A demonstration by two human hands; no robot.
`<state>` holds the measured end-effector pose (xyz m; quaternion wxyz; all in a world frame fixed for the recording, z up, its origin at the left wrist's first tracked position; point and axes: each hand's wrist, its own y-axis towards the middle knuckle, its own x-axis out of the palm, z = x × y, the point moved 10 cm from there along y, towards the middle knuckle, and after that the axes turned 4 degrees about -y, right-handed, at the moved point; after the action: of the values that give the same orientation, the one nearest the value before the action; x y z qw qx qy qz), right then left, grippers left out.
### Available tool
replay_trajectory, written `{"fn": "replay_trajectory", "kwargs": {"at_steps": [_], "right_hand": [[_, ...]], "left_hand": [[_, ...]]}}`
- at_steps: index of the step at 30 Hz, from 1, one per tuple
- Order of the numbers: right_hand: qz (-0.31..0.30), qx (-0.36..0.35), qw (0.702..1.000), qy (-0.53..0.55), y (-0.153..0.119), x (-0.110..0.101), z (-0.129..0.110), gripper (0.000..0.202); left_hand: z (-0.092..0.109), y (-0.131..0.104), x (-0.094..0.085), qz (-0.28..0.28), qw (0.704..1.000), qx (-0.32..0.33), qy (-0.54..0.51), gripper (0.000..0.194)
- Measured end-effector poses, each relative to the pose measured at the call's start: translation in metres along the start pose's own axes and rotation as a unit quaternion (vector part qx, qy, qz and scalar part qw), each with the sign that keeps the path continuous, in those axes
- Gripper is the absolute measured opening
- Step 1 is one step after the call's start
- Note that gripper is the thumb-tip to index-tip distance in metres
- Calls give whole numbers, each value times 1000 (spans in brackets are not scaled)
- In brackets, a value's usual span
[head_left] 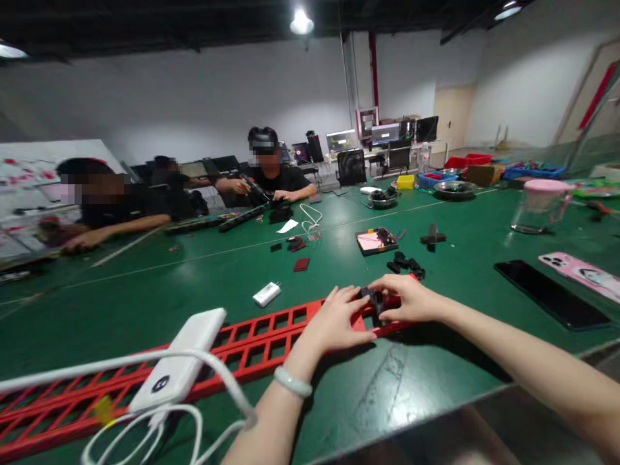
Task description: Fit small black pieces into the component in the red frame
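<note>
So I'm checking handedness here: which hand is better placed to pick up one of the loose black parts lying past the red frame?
Probably the right hand. It sits at the red frame's far end, just short of the loose black parts. The left hand rests farther back, pressing on the frame.
</note>
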<state>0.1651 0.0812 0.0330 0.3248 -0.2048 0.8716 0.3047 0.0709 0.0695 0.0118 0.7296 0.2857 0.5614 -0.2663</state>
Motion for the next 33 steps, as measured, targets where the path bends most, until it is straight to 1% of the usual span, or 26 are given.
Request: {"fn": "replay_trajectory", "kwargs": {"at_steps": [3,5,10,12,18,33], "right_hand": [[-32,54,997,35,-5,14,17,47],[-46,65,996,46,-7,18,19,42],[-34,21,999,26,-5,11,2,39],[-31,15,999,8,-5,10,-1,40],[-49,13,998,-21,-5,17,2,43],[-70,13,997,-10,-5,20,3,43]], "left_hand": [[-3,-1,1,0,1000,-6,-20,77],[-4,-1,1,1,999,-8,-33,77],[-1,0,0,-1,999,5,-54,75],[0,0,-1,-1,998,7,-56,74],[0,0,-1,3,999,6,-51,71],[2,1,-2,8,998,12,-59,71]]}}
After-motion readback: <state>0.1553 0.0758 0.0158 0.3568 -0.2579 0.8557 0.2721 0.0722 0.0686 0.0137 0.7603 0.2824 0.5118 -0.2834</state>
